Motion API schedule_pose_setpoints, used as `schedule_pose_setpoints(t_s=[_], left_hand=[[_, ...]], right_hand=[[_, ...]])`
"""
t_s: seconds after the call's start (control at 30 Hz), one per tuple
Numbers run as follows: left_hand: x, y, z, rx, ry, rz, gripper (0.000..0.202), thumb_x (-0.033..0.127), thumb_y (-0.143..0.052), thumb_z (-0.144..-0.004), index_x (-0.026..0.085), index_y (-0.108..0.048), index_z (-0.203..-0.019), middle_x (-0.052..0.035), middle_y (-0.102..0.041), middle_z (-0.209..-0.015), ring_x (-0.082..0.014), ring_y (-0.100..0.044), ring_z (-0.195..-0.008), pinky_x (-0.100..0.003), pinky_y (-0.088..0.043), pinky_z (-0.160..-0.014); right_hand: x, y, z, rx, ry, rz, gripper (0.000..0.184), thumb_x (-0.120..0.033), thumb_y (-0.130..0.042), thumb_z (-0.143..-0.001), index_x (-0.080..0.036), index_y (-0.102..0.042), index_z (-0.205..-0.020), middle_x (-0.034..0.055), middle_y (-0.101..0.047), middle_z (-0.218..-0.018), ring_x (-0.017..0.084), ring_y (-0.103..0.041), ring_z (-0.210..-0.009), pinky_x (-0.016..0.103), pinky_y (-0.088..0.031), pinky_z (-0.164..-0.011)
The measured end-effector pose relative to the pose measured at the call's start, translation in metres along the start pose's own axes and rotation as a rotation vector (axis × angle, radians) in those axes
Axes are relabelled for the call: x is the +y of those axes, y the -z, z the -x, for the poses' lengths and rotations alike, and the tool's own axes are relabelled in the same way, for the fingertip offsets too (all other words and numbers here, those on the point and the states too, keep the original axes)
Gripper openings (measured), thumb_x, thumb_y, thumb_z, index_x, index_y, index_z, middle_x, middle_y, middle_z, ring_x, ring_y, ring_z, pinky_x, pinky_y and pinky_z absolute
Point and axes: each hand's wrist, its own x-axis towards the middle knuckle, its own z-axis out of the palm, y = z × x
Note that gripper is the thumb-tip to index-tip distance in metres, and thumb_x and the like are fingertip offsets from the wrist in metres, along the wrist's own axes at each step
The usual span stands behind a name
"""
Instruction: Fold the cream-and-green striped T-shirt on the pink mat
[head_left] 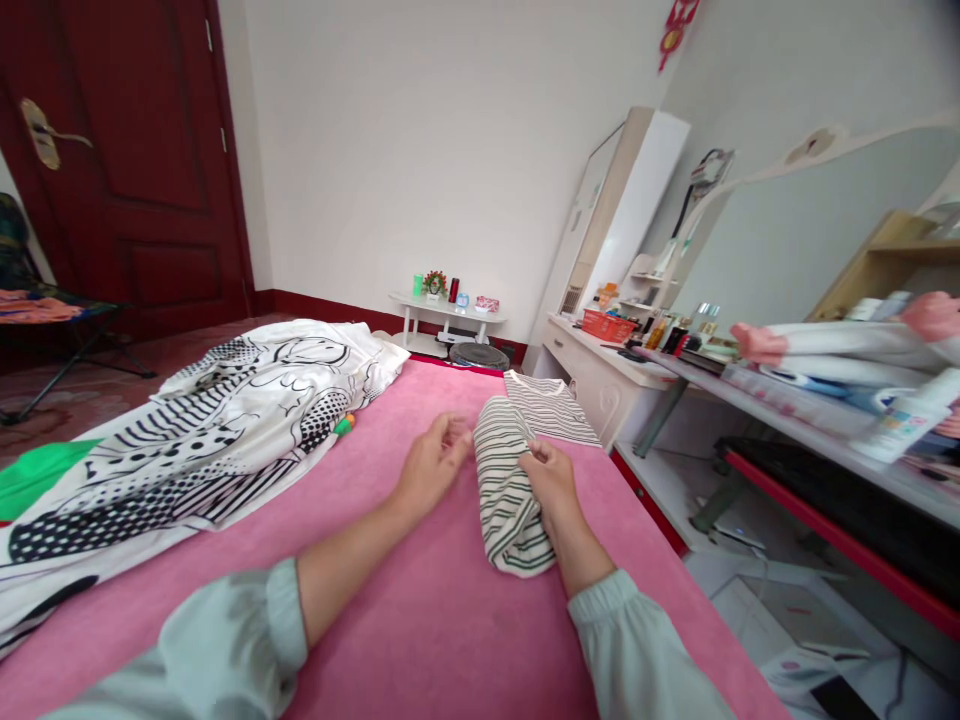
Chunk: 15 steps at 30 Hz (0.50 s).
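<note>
A striped garment (502, 480), white with dark lines and partly folded, lies on the pink bed cover (442, 620). My right hand (551, 475) pinches the fabric near its right side. Just left of the garment is my left hand (436, 458), its fingers loosely curled and apart, with nothing visible in them. Beyond my right hand another striped cloth (551, 405) lies flat near the far right corner of the bed; whether it joins the garment I hold cannot be made out.
A crumpled black-and-white patterned cloth (277, 400) covers the bed's left side, with a green cloth (49, 475) beside it. Along the right stand a white dresser (600, 370) and a cluttered desk (795, 410). A low white table (448, 308) stands by the far wall.
</note>
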Motion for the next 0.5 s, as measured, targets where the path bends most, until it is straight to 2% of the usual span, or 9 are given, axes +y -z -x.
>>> schedule_pose_setpoints(t_s=[0.03,0.1,0.2,0.33,0.5], left_hand=[[-0.013,0.006,-0.011,0.028,0.016,-0.163,0.035,0.033,-0.049,-0.088,0.019,-0.05,-0.12,-0.0092,-0.063,-0.111,-0.021,-0.06,-0.099,-0.035,-0.046,-0.087],[-0.04,0.014,-0.028,0.007,0.077,-0.492,0.046,0.033,-0.052,-0.086,0.016,-0.047,-0.128,-0.0143,-0.056,-0.125,-0.0266,-0.052,-0.114,-0.042,-0.04,-0.096],[-0.072,0.018,-0.038,-0.123,0.16,-0.8,0.051,0.043,-0.046,-0.088,0.015,-0.047,-0.131,-0.0178,-0.045,-0.138,-0.0317,-0.04,-0.128,-0.05,-0.027,-0.105],[-0.088,0.014,-0.038,-0.216,0.179,-0.891,0.056,0.051,-0.032,-0.092,0.019,-0.045,-0.136,-0.0161,-0.034,-0.148,-0.0323,-0.027,-0.136,-0.054,-0.018,-0.108],[-0.089,0.011,-0.038,-0.227,0.191,-0.89,0.058,0.051,-0.031,-0.092,0.018,-0.044,-0.138,-0.0169,-0.031,-0.15,-0.0336,-0.025,-0.137,-0.056,-0.016,-0.108]], right_hand=[[-0.006,0.002,0.0,-0.008,-0.042,-0.026,0.03,-0.022,-0.057,-0.057,-0.013,-0.069,-0.082,0.0022,-0.07,-0.071,0.018,-0.064,-0.065,0.027,-0.049,-0.059],[-0.015,0.007,0.001,-0.002,-0.065,-0.019,0.038,-0.023,-0.058,-0.058,-0.013,-0.072,-0.092,0.003,-0.073,-0.075,0.02,-0.067,-0.068,0.029,-0.052,-0.063],[-0.024,0.016,-0.002,0.087,0.044,0.112,0.041,-0.029,-0.059,-0.064,-0.015,-0.073,-0.1,0.0036,-0.074,-0.08,0.022,-0.069,-0.075,0.03,-0.055,-0.066],[-0.041,0.033,-0.032,0.218,0.282,0.331,0.044,-0.032,-0.058,-0.07,-0.016,-0.07,-0.109,0.005,-0.074,-0.09,0.023,-0.069,-0.084,0.031,-0.056,-0.069],[-0.068,0.047,-0.122,0.276,0.476,0.71,0.045,-0.025,-0.052,-0.074,-0.015,-0.067,-0.115,0.0082,-0.071,-0.107,0.025,-0.066,-0.096,0.036,-0.051,-0.086]])
